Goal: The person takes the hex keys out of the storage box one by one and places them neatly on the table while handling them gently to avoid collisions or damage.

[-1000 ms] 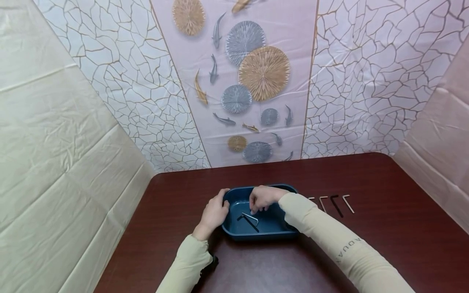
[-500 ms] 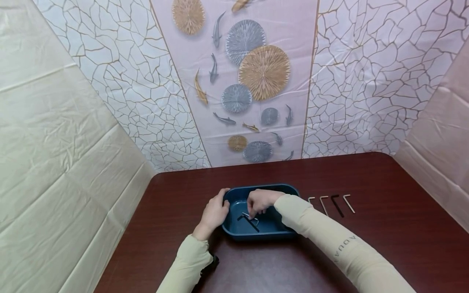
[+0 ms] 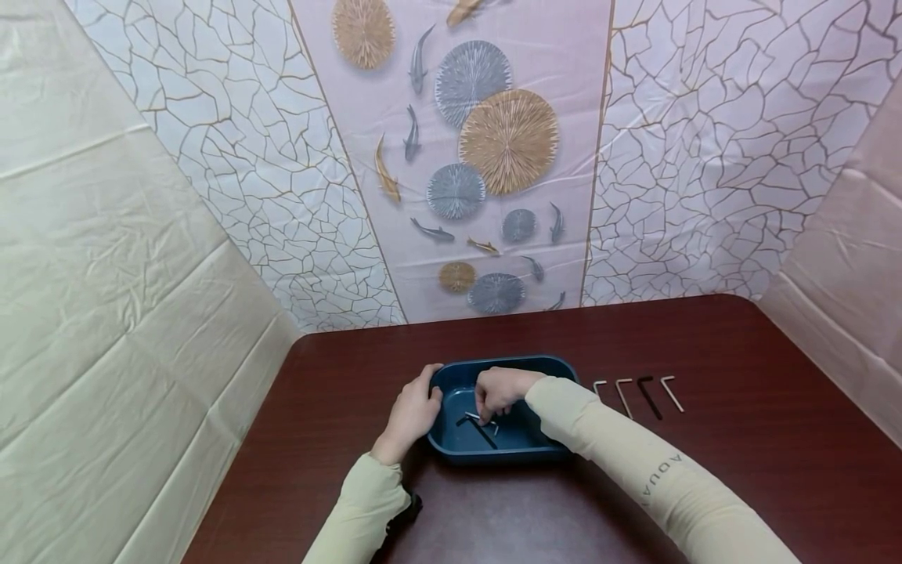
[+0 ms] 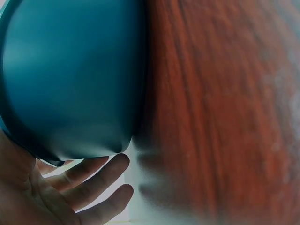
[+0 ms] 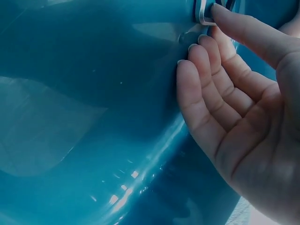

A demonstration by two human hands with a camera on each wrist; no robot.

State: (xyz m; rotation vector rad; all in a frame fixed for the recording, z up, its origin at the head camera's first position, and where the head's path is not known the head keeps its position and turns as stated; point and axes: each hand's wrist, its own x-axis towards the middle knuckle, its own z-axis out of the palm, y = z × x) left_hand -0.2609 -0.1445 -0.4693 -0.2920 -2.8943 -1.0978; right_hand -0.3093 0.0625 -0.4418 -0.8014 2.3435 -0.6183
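Note:
A deep blue tray stands on the table. My left hand holds its left end, thumb over the rim; in the left wrist view the fingers lie along the outer wall. Inside the tray, a silver hex key and a black hex key lie crossing one another. My right hand reaches down into the tray, and its thumb and index finger pinch the silver key near its bend. The other fingers are loosely curved above the tray floor. Fingertips partly cover the silver key in the head view.
Right of the tray, several more hex keys lie in a row on the dark red table: silver ones, such as the rightmost key, and a black one. The right sleeve crosses the tray's right rim. Cloth walls surround the table.
My right hand has moved slightly left and down to the silver hex key and now pinches it. The key has shifted a little. The left hand has stayed on the tray's rim.

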